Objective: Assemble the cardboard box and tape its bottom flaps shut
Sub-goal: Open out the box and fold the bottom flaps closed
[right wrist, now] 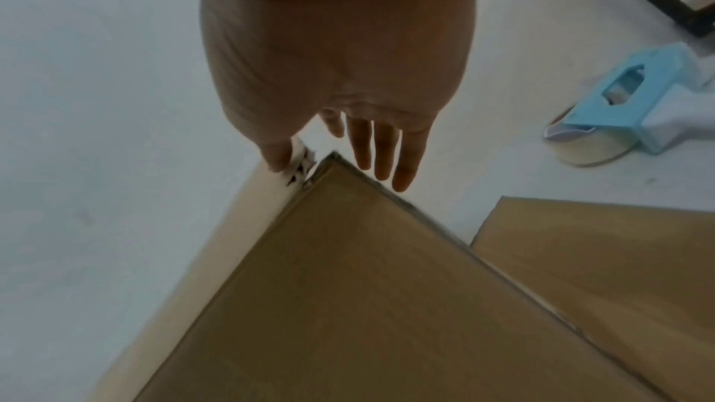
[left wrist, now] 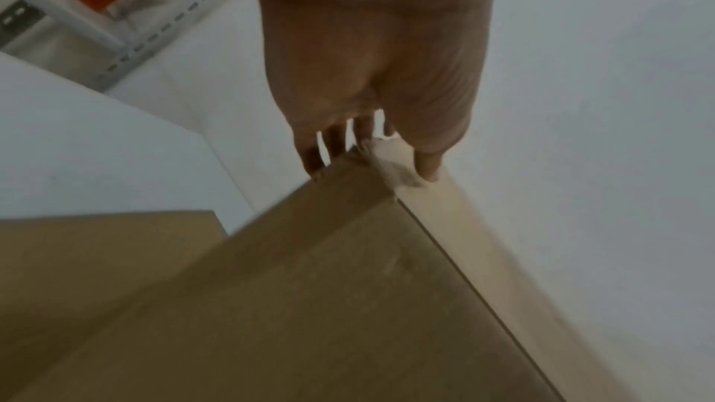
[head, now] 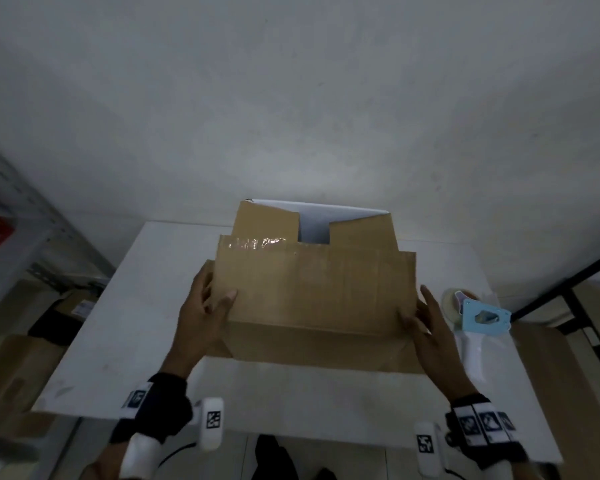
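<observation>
The white table (head: 125, 341) carries the cardboard box (head: 312, 296), set at its middle in front of me, flaps up; the near flap bears a strip of clear tape (head: 257, 243). My left hand (head: 201, 317) holds the box's left corner, thumb on the near flap, fingers around the side. My right hand (head: 430, 327) lies against the right corner, fingers straight, thumb on the flap. The blue tape dispenser (head: 478, 317) lies on the table just right of my right hand.
</observation>
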